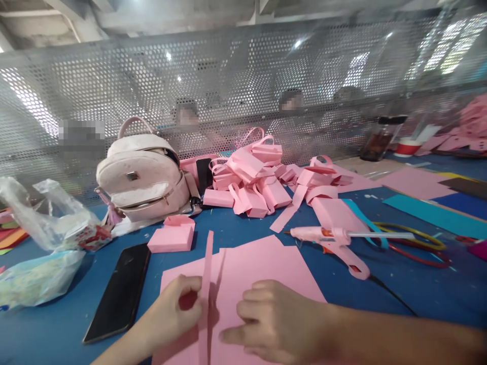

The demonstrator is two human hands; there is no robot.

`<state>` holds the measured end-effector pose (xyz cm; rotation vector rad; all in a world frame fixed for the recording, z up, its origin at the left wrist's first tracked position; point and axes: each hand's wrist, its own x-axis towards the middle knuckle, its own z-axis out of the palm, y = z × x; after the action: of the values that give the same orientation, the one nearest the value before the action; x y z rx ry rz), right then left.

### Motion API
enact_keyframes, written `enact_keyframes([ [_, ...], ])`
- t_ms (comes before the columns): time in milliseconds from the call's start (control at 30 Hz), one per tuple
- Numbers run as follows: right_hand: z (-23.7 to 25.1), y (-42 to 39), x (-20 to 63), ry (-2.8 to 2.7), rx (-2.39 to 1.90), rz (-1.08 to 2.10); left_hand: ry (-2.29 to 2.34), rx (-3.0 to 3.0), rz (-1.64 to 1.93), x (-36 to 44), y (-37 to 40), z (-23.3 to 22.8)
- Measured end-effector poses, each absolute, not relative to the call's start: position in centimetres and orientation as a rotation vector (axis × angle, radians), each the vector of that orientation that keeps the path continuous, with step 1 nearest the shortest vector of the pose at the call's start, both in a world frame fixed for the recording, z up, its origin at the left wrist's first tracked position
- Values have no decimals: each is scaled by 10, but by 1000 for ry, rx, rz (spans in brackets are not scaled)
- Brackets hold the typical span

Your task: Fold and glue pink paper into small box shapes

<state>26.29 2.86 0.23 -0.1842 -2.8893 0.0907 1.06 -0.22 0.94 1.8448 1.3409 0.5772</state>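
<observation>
My left hand (181, 306) is closed, thumb and forefinger pinching a narrow pink paper strip (207, 284) that stands on edge. Beneath it lie several pink paper sheets (266, 263), overlapping unevenly. On the right part of these sheets rests my right hand (276, 322), loosely curled, its fingers apart and nothing visible in it. A small folded pink paper box (173, 237) sits just beyond the sheets to the left. A pink glue gun (335, 241) with a clear glue stick lies past my right hand.
Left stand a phone (119, 289), plastic bags (41, 279) and a pale pink backpack (142, 177). Pink paper bags (251, 177) are heaped at the back, before a perforated metal screen (236, 76). The glue gun's cord (393, 294), coloured sheets (437, 215) and a dark bottle (380, 137) are right.
</observation>
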Motion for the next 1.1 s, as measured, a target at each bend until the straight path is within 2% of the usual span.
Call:
enact_keyframes([
  [233,3,27,265,-2853,-166,123,1326,1826,663,3,8,2],
  [467,7,26,266,-2825,-123,162,1631,2196,737,-12,15,8],
  [633,7,23,266,-2837,-99,122,1789,2493,641,-18,18,21],
  [867,8,23,265,-2858,-96,96,1634,2636,459,9,14,26],
  [1100,9,20,267,-2855,-86,73,1372,2466,352,32,69,18],
])
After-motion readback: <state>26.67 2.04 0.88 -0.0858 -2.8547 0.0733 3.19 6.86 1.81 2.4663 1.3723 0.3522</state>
